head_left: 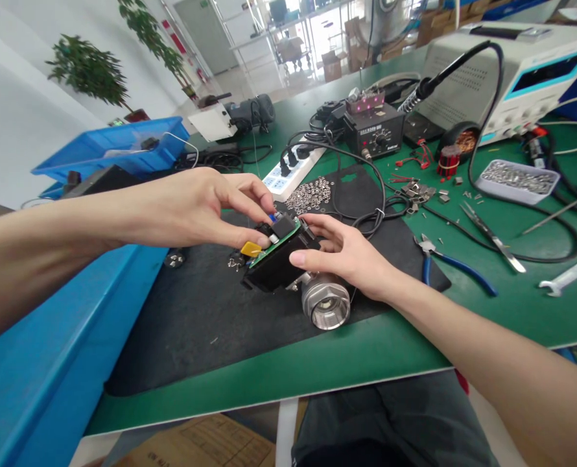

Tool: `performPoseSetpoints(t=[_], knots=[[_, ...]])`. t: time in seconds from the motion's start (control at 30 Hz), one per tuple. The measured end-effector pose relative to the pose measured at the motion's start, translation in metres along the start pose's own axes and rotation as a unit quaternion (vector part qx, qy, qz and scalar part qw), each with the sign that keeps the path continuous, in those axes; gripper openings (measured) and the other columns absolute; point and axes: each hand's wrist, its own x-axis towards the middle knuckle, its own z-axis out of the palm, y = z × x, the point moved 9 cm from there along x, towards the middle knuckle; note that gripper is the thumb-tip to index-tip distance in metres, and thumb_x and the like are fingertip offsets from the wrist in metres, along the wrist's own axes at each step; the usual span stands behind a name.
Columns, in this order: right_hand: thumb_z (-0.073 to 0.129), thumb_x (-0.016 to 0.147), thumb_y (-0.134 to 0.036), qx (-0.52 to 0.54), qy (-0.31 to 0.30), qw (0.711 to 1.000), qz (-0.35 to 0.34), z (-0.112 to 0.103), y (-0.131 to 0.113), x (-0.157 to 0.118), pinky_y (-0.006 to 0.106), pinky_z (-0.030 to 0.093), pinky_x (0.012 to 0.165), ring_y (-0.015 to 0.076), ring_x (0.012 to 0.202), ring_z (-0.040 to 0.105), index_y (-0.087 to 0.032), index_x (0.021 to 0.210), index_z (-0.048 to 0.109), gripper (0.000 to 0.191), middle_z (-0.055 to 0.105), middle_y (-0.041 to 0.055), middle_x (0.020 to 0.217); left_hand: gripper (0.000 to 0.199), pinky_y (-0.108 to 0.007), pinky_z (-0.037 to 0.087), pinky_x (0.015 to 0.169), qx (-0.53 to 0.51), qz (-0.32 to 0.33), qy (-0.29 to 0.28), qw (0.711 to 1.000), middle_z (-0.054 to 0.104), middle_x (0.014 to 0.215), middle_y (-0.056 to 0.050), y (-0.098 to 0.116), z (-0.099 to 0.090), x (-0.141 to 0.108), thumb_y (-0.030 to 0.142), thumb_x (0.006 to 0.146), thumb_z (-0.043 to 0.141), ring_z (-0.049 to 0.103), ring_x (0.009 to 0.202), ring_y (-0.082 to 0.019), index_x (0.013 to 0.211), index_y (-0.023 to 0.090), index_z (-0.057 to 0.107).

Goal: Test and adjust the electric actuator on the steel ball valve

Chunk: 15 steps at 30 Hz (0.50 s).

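Observation:
Near the middle of the mat is a motorised valve: a black housing [281, 267] tilted to the left, above a threaded metal valve body [326, 303]. A green circuit board [288, 235] with a yellow block [251, 249] and dark components lies along the housing's upper face. My left hand [205, 206] reaches over from the left, thumb and fingers closed around parts on the board. What exactly sits between those fingertips is partly hidden. My right hand [349, 253] grips the housing from the right, thumb on its front side and fingers behind it.
Blue bins [118, 152] line the left side. Behind the mat [172, 337] are a power strip [293, 168], a soldering station [376, 130] and a bench power supply [502, 84]. Washers [310, 194], cutters [454, 263], tweezers [493, 237] and a wrench [570, 272] lie around.

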Motion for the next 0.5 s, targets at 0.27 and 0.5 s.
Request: performPoseSetpoints(t=[0.27,0.5], knots=[[0.089,0.078,-0.049,-0.015,-0.002,1.0,-0.009,0.0003,0.0003,0.0015,0.037,0.056,0.092,0.0244,0.108,0.068,-0.026,0.137,0.062,0.069,0.066,0.0036,0.138,0.034,-0.024,0.046,0.088,0.017,0.004,0.003,1.0,0.063,0.127,0.003,-0.0057,0.0004,-0.0001,0.058,0.087,0.075,0.062,0.104,-0.014,0.11,0.033,0.081],[0.089,0.076,-0.053,-0.01,-0.002,1.0,0.003,0.0006,0.0027,0.0014,0.031,0.055,0.079,0.0188,0.093,0.067,-0.027,0.14,0.061,0.075,0.065,0.0031,0.139,0.035,-0.024,0.044,0.089,0.017,0.006,0.002,1.0,0.063,0.127,0.003,-0.0042,-0.0002,0.0015,0.06,0.087,0.074,0.061,0.105,-0.015,0.108,0.033,0.082]])
